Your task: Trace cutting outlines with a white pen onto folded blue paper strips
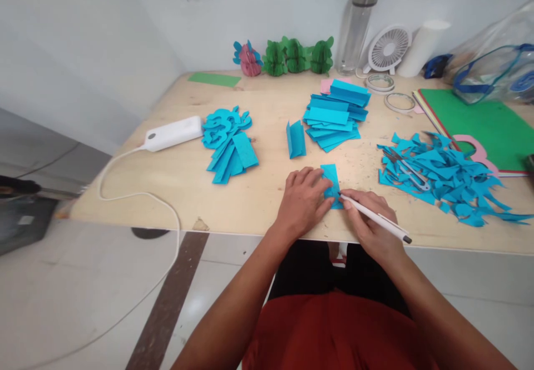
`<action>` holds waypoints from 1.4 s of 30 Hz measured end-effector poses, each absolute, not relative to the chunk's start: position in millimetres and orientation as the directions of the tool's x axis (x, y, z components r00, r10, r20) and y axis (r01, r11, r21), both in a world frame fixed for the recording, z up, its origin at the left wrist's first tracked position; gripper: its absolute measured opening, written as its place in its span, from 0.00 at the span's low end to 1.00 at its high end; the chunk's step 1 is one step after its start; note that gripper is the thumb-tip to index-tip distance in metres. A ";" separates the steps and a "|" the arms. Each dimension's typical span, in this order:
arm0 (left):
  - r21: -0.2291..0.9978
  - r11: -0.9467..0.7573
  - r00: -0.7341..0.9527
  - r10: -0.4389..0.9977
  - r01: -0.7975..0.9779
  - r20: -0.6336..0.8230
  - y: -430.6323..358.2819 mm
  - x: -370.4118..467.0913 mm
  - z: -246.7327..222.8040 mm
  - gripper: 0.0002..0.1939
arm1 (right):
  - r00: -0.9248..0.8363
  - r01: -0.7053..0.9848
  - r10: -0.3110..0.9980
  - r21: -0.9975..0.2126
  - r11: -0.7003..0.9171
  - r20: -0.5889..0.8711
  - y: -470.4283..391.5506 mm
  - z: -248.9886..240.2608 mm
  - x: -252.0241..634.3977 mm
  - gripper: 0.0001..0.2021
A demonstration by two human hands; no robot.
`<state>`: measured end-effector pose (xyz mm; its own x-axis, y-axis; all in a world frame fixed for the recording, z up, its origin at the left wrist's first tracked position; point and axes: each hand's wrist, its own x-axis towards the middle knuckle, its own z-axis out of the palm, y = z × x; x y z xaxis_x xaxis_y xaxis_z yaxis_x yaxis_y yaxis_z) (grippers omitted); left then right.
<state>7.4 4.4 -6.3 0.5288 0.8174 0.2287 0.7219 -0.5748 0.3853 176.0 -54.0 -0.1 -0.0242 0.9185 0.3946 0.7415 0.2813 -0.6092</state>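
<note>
A small blue folded paper (329, 176) lies near the table's front edge. My left hand (302, 200) rests on its left side, fingers apart and flat, pressing it to the table. In my right hand (373, 220) is a white pen (377, 217), its tip touching the paper's right edge. Just behind my left hand stands a half-open folded blue piece (296, 139). A pile of folded blue papers (334, 115) lies farther back. On the left, cut-out blue shapes (223, 126) lie beside a fan of blue strips (234, 158).
Blue scraps (454, 178) with a craft knife (411, 172) on top lie at the right, by green sheets (479, 128). A white power bank (174, 133) with a cable is at the left. Paper figures (295, 55), a bottle (359, 30) and a fan (390, 49) line the wall.
</note>
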 end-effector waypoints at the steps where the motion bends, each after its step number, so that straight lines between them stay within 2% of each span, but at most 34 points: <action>1: 0.385 -0.574 0.528 0.818 0.723 0.227 4.3 7.6 -6.2 0.11 | -0.030 0.755 0.916 -0.591 0.283 0.401 -54.2 -0.6 175.9 0.10; 9: 0.373 -0.583 0.557 0.809 0.722 0.187 8.0 4.4 0.7 0.10 | -0.075 0.797 0.896 -0.515 0.317 0.437 -54.7 -4.3 177.3 0.10; 15: 0.403 -0.621 0.612 0.773 0.673 0.170 17.0 -5.7 5.5 0.15 | -0.089 0.806 0.884 -0.488 0.335 0.460 -54.5 -7.0 178.7 0.10; 28: 0.348 -0.745 0.729 0.653 0.568 0.206 26.1 -22.1 3.3 0.15 | -0.098 0.808 0.881 -0.480 0.343 0.463 -54.6 -7.3 178.0 0.10; 35: 0.358 -0.749 0.739 0.644 0.557 0.198 26.6 -24.9 1.6 0.15 | -0.116 0.806 0.877 -0.472 0.357 0.466 -55.0 -6.9 177.7 0.10; 39: 0.379 -0.734 0.715 0.663 0.564 0.222 25.8 -22.8 -0.9 0.14 | -0.092 0.795 0.898 -0.512 0.326 0.430 -55.4 -4.9 178.3 0.10; 42: 0.391 -0.729 0.705 0.669 0.562 0.235 26.0 -21.6 -1.7 0.14 | -0.020 0.747 0.933 -0.616 0.252 0.359 -54.3 -2.3 178.4 0.09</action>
